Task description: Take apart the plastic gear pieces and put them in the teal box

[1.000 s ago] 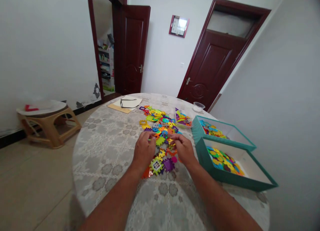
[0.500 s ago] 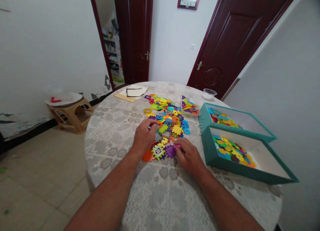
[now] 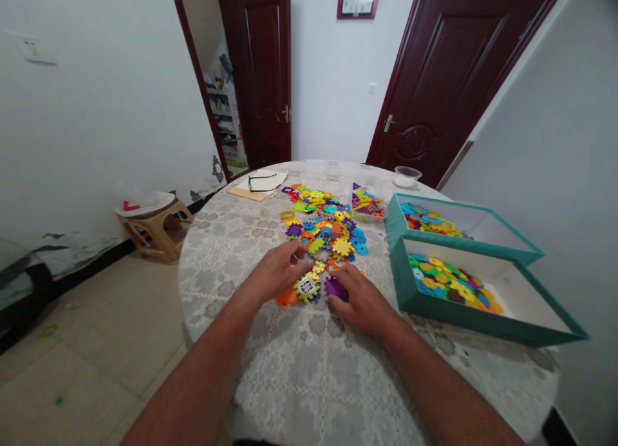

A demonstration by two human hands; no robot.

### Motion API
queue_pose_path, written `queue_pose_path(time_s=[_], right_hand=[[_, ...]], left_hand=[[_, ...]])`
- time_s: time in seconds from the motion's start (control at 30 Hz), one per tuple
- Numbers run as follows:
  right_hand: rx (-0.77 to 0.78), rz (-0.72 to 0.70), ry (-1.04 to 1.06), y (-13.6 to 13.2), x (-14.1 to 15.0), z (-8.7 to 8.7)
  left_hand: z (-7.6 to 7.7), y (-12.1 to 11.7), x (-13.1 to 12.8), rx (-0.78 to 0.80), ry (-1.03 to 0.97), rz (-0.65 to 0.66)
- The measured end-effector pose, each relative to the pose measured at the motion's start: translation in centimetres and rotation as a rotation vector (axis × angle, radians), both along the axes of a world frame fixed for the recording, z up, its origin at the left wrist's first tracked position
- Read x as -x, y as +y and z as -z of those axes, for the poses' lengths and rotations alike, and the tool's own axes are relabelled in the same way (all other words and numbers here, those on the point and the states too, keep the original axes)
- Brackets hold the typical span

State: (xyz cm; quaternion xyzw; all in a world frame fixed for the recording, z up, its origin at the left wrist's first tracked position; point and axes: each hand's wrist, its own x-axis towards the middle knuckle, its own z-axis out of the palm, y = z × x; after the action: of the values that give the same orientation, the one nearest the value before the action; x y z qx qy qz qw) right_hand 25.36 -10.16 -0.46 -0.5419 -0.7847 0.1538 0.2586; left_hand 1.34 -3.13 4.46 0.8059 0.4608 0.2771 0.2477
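Observation:
A heap of colourful plastic gear-shaped building pieces [image 3: 331,217] spreads over the table in front of me. At its near left edge is my left hand [image 3: 280,269], thumb and fingers apart, with nothing visible between them. Just below its fingertips lies a lime-green square piece with a white window grid [image 3: 307,287], partly over an orange piece [image 3: 288,297]. My right hand [image 3: 360,298] has its thumb and fingers around the edges of a purple square toothed piece [image 3: 337,289], low at the tabletop. Its fingertips partly hide that piece.
Two teal boxes [image 3: 483,327] holding more pieces stand on the right. Behind the heap is a clear tray of small pieces [image 3: 367,201], with a clear bowl [image 3: 408,176] farther back. Glasses [image 3: 263,183] rest on papers at the far left of the round table [image 3: 309,375].
My right hand has closed over the purple piece, and the pink piece near its fingertips is out of sight. My left hand has moved down slightly, toward the lime-green window piece. The view has shifted left.

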Motion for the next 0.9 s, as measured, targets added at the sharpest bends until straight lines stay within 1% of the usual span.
queue_pose_path(time_s=[0.1,0.17,0.2,0.27,0.33,0.37,0.43,0.47,0.53,0.57,0.67,0.73,0.8,0.87,0.9], right_hand=[[-0.060,0.027,0.189,0.3,-0.3,-0.2],[-0.025,0.067,0.325,0.5,-0.4,-0.3],[0.035,0.084,0.402,0.6,-0.3,-0.3],[0.217,0.106,0.591,0.8,-0.2,-0.1],[0.401,0.114,0.813,1.0,0.0,0.2],[0.464,0.118,0.915,1.2,0.1,0.4],[0.521,0.123,1.059,1.5,0.2,0.7],[0.527,0.123,1.092,1.6,0.1,0.8],[0.501,0.115,1.078,1.7,-0.1,0.8],[0.471,0.107,1.038,1.6,-0.1,0.7],[0.392,0.051,0.877,1.2,-0.2,0.1],[0.396,-0.020,0.820,0.7,0.1,-0.3],[0.394,-0.096,0.762,0.1,0.6,-0.7],[0.325,-0.132,0.651,-0.3,1.1,-0.7],[0.283,-0.125,0.591,-0.3,1.2,-0.7]], left_hand=[[1.1,-2.2,0.9,-0.056,0.166,0.074],[2.2,-3.2,1.2,-0.067,0.252,0.089],[2.7,-3.5,1.1,-0.071,0.281,0.094],[3.4,-3.8,0.9,-0.074,0.316,0.096],[3.6,-3.8,0.5,-0.077,0.322,0.088],[3.6,-3.7,0.3,-0.076,0.315,0.082],[3.3,-3.7,0.1,-0.065,0.274,0.081],[3.0,-3.7,0.1,-0.051,0.237,0.082],[2.4,-3.7,0.1,0.026,0.133,0.087],[2.1,-3.6,0.2,0.096,0.077,0.097],[1.2,-3.2,-0.1,0.358,-0.060,0.193],[0.9,-2.8,-0.6,0.463,-0.121,0.247],[0.9,-2.4,-1.3,0.482,-0.167,0.222],[1.1,-2.3,-1.7,0.457,-0.191,0.155],[1.2,-2.3,-1.8,0.440,-0.192,0.131]])
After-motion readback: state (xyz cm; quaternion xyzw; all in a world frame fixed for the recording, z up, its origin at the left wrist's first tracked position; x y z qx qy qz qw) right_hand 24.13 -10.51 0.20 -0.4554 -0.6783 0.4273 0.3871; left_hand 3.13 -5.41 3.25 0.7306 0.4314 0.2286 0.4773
